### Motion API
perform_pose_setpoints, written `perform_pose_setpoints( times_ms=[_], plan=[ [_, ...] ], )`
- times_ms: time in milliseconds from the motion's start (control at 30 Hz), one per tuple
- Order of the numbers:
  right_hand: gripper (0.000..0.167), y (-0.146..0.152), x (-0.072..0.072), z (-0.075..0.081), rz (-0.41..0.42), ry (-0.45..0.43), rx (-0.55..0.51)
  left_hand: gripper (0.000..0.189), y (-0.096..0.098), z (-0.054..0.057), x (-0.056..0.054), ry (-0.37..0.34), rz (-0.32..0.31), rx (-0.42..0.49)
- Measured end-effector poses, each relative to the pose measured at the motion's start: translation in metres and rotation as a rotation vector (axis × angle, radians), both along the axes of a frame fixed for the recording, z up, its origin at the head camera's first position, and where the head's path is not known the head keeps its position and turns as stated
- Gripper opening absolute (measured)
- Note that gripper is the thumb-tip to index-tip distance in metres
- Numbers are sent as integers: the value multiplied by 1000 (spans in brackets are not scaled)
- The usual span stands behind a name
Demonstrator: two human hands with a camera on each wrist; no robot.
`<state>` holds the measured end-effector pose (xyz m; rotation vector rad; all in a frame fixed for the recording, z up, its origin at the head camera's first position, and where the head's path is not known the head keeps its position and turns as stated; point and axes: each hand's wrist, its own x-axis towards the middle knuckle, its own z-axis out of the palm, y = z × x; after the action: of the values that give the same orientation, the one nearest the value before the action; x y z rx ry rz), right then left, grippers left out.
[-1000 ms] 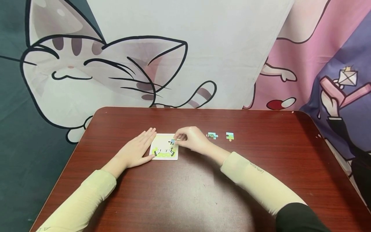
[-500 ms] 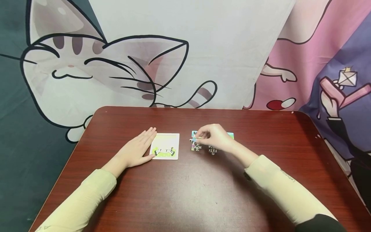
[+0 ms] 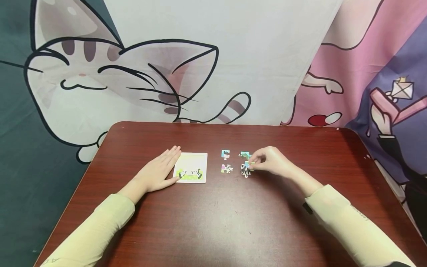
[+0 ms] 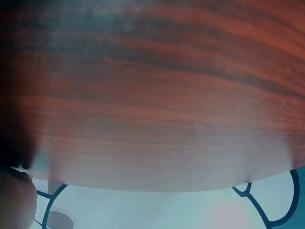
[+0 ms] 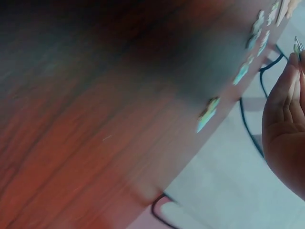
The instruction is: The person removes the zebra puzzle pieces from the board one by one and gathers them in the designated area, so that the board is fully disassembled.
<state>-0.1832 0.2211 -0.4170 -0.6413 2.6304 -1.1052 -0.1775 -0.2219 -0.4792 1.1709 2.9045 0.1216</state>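
My left hand (image 3: 155, 173) lies flat with straight fingers, touching the left edge of a white-bordered card (image 3: 191, 159) printed with a zebra picture. To the right, my right hand (image 3: 271, 161) pinches a small jigsaw piece (image 3: 247, 164) between thumb and fingertips. It is held over a black-and-white jigsaw piece (image 3: 246, 172) and partly covers it. The pinched piece (image 5: 297, 46) also shows at the fingertips in the right wrist view. Other loose pieces lie between hand and card: a blue-topped piece (image 3: 225, 154), a piece with pink (image 3: 227, 168) and a blue-green piece (image 3: 245, 154).
All of this lies on a dark red wooden table (image 3: 200, 222). One more jigsaw piece (image 5: 208, 115) lies apart in the right wrist view; my right hand hides it in the head view. A cartoon cat cloth (image 3: 250, 66) hangs behind the table's far edge.
My right hand has moved rightward from the card, past the left loose pieces, to the right-hand ones, still pinching the jigsaw piece. My left hand has stayed on the card.
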Motion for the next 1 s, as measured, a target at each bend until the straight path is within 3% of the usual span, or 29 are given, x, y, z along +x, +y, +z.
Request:
perform_pose_setpoints(
  times_ms=[367, 700, 1000],
  plan=[
    [9, 40, 7, -11, -44, -51, 54, 92, 1, 1, 0, 5, 0, -4],
    [9, 58, 11, -20, -50, -48, 67, 92, 1, 3, 0, 20, -4, 1],
    [9, 62, 14, -26, -93, 19, 113, 92, 0, 2, 0, 15, 4, -12]
  ],
)
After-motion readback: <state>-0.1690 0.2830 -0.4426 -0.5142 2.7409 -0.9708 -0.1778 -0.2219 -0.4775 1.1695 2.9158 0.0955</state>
